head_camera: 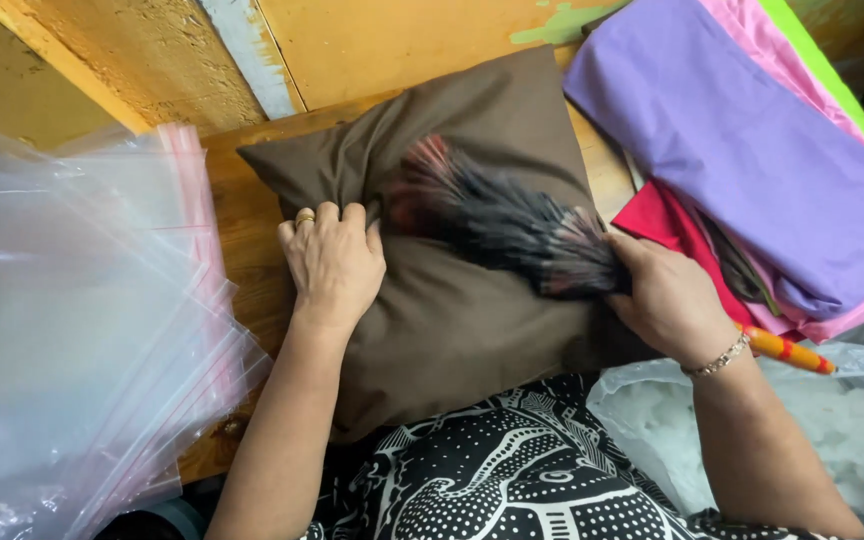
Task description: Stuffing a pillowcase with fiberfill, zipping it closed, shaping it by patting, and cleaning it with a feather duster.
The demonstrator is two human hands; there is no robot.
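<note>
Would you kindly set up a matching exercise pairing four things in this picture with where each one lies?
Things:
1. brown pillow
2. clear plastic bags
3. purple cloth
4. feather duster

Places:
A. stacked at the far left
B. held in the right hand, its feathers sweeping over the pillow
C. on the wooden table, pressed down by the left hand
D. folded on the pile at the upper right

Pairs: 1-C, 2-A, 3-D, 4-B
</note>
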